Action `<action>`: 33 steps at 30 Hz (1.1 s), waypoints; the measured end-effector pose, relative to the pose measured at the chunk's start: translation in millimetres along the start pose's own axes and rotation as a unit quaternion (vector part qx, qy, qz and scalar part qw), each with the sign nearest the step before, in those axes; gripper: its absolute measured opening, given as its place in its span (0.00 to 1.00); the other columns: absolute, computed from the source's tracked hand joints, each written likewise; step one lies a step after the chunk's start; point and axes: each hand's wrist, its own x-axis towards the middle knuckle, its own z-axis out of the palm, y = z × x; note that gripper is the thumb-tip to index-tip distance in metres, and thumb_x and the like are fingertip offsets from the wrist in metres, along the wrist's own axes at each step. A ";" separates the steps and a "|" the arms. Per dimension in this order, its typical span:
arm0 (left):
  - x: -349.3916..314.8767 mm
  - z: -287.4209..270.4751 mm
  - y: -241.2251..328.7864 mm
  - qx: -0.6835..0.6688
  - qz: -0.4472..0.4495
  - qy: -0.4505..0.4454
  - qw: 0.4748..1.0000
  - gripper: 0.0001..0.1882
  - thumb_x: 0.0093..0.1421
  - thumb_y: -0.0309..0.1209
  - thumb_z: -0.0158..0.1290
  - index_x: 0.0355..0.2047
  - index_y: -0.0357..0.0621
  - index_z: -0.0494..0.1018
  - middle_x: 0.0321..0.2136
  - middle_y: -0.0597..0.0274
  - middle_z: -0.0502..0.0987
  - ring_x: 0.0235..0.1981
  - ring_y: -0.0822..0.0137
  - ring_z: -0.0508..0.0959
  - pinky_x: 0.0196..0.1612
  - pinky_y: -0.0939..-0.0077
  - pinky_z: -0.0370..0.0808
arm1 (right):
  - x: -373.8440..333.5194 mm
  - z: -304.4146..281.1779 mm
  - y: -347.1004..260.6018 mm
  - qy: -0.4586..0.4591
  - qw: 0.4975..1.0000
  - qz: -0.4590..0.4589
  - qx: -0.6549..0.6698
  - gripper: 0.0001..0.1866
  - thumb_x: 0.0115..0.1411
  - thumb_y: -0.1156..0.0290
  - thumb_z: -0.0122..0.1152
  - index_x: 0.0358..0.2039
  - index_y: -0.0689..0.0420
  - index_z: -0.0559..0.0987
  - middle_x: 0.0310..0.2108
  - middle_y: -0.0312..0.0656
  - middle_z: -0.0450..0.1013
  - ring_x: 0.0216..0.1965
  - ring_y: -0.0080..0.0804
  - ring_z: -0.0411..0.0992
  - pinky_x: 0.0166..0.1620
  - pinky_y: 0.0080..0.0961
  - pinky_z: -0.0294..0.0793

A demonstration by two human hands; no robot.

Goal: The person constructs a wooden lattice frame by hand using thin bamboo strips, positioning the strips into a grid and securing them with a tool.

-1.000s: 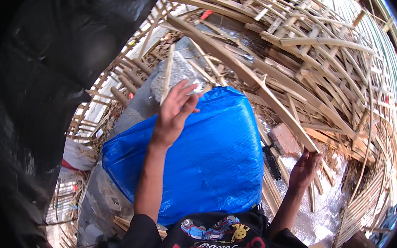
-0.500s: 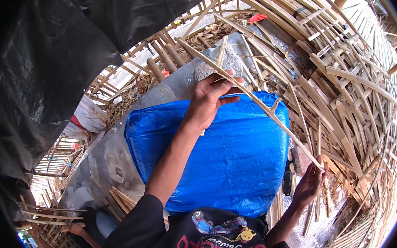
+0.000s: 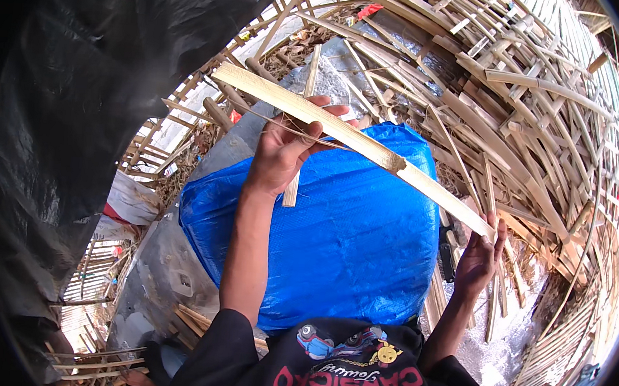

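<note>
A long split bamboo strip [image 3: 370, 148] slants across the view between the two hands, its pale face turned up and a node showing past its middle. The left hand [image 3: 280, 156] is loosely curled, the strip passing between its thumb and outstretched fingers, with one end reaching well beyond it; a thin bamboo sliver [image 3: 257, 115] runs close to the thumb. The right hand [image 3: 480, 256] pinches the lower, nearer end between thumb and fingertips.

Under the strip, a blue plastic sheet [image 3: 353, 239] spreads in front of the person's black T-shirt [image 3: 240, 357]. The end of a pale lath [image 3: 291, 192] shows against the sheet, just below the left hand. A tangled pile of bamboo strips [image 3: 537, 126] fills the right side, and a black plastic sheet [image 3: 116, 79] hangs on the left. Another person's arm [image 3: 140, 380] shows at the lower left.
</note>
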 end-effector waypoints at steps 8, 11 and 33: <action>1.8 19.8 -11.3 0.031 0.036 -0.017 0.999 0.18 0.63 0.26 0.56 0.53 0.37 0.68 0.48 0.47 0.78 0.50 0.50 0.79 0.50 0.61 0.82 | -6.4 52.7 -14.0 0.068 0.842 -0.148 -0.514 0.33 0.56 0.72 0.69 0.61 0.57 0.66 0.64 0.47 0.62 0.66 0.41 0.58 0.68 0.41 0.52; 0.4 26.3 -13.0 0.057 0.032 -0.004 0.998 0.18 0.64 0.25 0.55 0.54 0.37 0.68 0.48 0.43 0.77 0.50 0.45 0.78 0.50 0.57 0.82 | -16.4 104.6 -21.3 -0.058 0.820 -0.209 -0.530 0.24 0.50 0.77 0.73 0.49 0.59 0.76 0.54 0.47 0.71 0.59 0.43 0.67 0.62 0.39 0.63; -3.7 38.7 -22.2 0.088 0.003 0.102 0.991 0.17 0.67 0.27 0.52 0.53 0.32 0.65 0.49 0.46 0.76 0.49 0.55 0.79 0.47 0.61 0.84 | 2.4 205.5 44.6 -0.223 0.813 -0.219 -0.491 0.06 0.54 0.84 0.62 0.31 0.59 0.78 0.31 0.41 0.77 0.35 0.39 0.76 0.39 0.33 0.75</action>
